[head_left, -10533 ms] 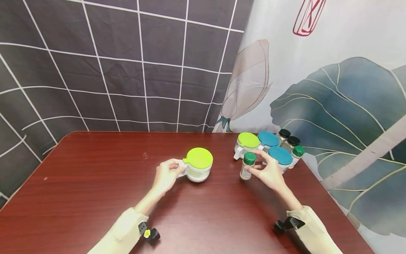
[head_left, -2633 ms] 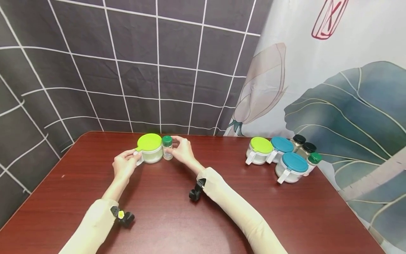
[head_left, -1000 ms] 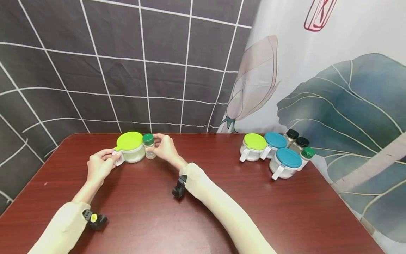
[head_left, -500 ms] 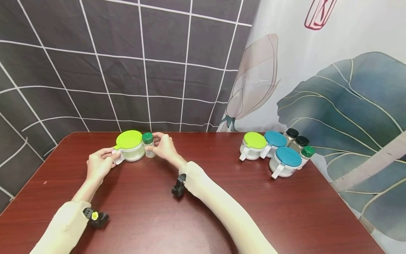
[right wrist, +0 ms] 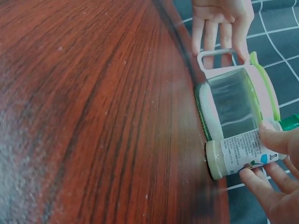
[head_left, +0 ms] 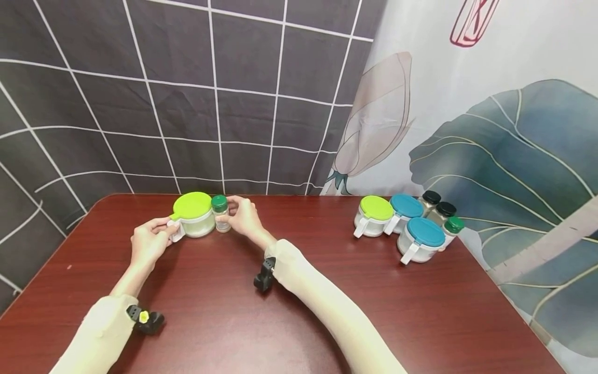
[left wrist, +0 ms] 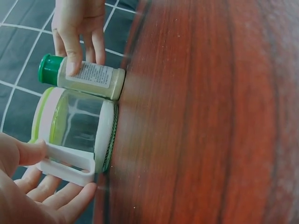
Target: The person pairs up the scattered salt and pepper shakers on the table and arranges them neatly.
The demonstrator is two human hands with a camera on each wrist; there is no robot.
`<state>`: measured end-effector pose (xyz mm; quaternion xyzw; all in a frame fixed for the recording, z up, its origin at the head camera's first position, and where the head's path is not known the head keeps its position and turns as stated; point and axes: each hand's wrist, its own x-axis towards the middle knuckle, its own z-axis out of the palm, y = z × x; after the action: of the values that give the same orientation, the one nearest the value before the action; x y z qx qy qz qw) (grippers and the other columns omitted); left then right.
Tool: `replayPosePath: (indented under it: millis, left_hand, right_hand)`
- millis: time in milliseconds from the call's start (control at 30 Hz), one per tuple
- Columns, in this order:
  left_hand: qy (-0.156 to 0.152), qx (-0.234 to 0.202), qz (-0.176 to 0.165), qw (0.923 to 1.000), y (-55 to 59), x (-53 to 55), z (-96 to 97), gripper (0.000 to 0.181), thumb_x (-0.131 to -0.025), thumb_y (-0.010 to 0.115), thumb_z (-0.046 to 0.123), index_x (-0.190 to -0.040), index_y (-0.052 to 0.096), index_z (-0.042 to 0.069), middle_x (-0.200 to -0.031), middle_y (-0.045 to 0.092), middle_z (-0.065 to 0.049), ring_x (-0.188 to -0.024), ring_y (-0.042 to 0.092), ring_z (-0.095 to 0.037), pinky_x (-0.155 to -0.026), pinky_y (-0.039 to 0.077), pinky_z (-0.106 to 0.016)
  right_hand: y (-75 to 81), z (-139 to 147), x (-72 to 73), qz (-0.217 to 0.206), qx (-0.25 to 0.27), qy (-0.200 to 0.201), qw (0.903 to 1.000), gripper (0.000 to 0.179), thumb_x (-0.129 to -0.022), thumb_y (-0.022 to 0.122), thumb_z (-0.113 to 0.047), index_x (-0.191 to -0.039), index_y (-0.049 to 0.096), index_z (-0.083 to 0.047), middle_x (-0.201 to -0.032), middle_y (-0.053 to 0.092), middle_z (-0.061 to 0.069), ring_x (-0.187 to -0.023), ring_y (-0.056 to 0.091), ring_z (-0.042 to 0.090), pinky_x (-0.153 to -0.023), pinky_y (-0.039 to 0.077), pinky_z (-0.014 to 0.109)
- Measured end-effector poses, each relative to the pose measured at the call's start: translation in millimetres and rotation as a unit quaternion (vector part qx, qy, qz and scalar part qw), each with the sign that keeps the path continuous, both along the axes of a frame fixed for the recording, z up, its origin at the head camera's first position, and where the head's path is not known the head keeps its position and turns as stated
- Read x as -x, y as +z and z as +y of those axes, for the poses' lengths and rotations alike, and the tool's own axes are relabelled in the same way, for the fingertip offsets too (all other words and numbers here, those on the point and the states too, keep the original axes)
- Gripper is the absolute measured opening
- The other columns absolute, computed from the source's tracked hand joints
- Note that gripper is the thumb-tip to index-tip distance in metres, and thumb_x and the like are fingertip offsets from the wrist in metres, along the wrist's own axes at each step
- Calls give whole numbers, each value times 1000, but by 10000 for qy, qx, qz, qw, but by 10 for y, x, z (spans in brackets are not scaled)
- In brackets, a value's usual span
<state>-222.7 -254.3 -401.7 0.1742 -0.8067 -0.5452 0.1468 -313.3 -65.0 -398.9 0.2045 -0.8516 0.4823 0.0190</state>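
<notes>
At the table's back left, my left hand (head_left: 151,241) holds the white handle (left wrist: 70,163) of a clear seasoning jar (head_left: 198,226) with a lime-green lid. The thumb lies on top of the handle and the fingers pass behind it. Right beside that jar stands a small spice bottle (head_left: 222,221) with a green cap and a printed label (right wrist: 245,148). My right hand (head_left: 246,218) pinches this bottle between thumb and fingers from its right side. Both containers are upright on the tabletop, side by side.
Toward the right back of the red-brown table (head_left: 289,301) stand another lime-lidded jar (head_left: 376,209), two blue-lidded jars (head_left: 425,232), two black-capped bottles (head_left: 445,210) and a green-capped bottle (head_left: 453,226). A dark grid-patterned cloth (head_left: 177,104) hangs behind the back edge.
Since the earliest frame, both hands have moved left and back, the jar and spice bottle with them, bringing the two side by side. Over the last second nothing but a slight view shift shows.
</notes>
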Motion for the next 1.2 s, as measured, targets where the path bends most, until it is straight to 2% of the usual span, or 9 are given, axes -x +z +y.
replayPosePath:
  millis: [200, 433, 533, 633, 700, 867, 900, 1033, 1200]
  left_hand:
    - [49, 71, -44, 10000, -12, -25, 10, 40, -89, 66, 15, -122, 60, -8, -79, 72, 7, -57, 54, 16, -56, 51, -10]
    - [319, 484, -125, 9982, -24, -60, 44, 36, -90, 65, 20, -120, 64, 1, -78, 74, 6, -58, 52, 15, -57, 44, -10]
    - [342, 821, -140, 9959, -13, -76, 72, 37, -91, 62, 22, -122, 63, 2, -98, 74, -14, -79, 68, -7, -75, 46, -24]
    - [288, 1079, -161, 9936, 19, -105, 104, 38, -94, 57, 22, -126, 61, 1, -117, 64, -23, -106, 66, -26, -91, 42, -41]
    - [226, 1118, -154, 9934, 43, -125, 118, 39, -95, 55, 21, -128, 59, 0, -120, 63, -22, -110, 65, -24, -98, 39, -47]
    - [222, 1242, 144, 9919, 87, -166, 145, 38, -95, 52, 19, -130, 58, 3, -123, 63, -19, -92, 61, 10, -100, 40, -44]
    - [227, 1251, 225, 9916, 96, -173, 151, 38, -96, 52, 18, -131, 58, 4, -124, 63, -18, -95, 63, 7, -100, 40, -44]
    - [282, 1238, 453, 9909, 124, -197, 169, 38, -96, 53, 19, -131, 58, 5, -127, 63, -15, -85, 50, 25, -100, 40, -40]
    - [394, 1180, 608, 9904, 153, -230, 206, 38, -96, 53, 20, -131, 59, 7, -128, 63, -12, -90, 49, 24, -89, 42, -20]
  right_hand:
    - [-16, -9, -25, -28, -14, -39, 10000, 48, -75, 81, -9, -119, 64, 0, -105, 73, 13, -92, 72, 20, -75, 54, 17]
    - [-47, -29, -38, 44, -81, -113, 9999, 49, -75, 81, -10, -121, 63, -3, -107, 73, 12, -94, 71, 19, -78, 53, 17]
    - [-39, -34, -52, 92, -119, -120, 9998, 49, -76, 80, -10, -122, 62, -5, -108, 73, 11, -94, 71, 19, -79, 53, 17]
    - [-23, -29, -63, 131, -216, -95, 9996, 50, -77, 79, -11, -123, 61, -6, -110, 72, 11, -96, 71, 19, -79, 52, 16]
    - [-15, -22, -67, 133, -263, -70, 9995, 51, -77, 80, -11, -124, 61, -6, -111, 72, 10, -96, 70, 18, -79, 52, 17]
    - [2, 3, -89, 182, -275, 13, 9995, 55, -75, 81, -10, -125, 60, -4, -112, 71, 10, -98, 70, 19, -79, 52, 17]
    - [6, 9, -95, 201, -245, 18, 9995, 56, -74, 81, -9, -126, 60, -3, -112, 71, 11, -98, 70, 20, -79, 53, 18]
    - [19, 34, -111, 207, -230, 1, 9995, 57, -75, 81, -9, -127, 59, -3, -114, 70, 12, -100, 70, 20, -81, 53, 17]
    - [31, 71, -123, 182, -94, 103, 9997, 56, -76, 79, -7, -127, 58, -2, -119, 68, 12, -105, 68, 22, -84, 54, 20]
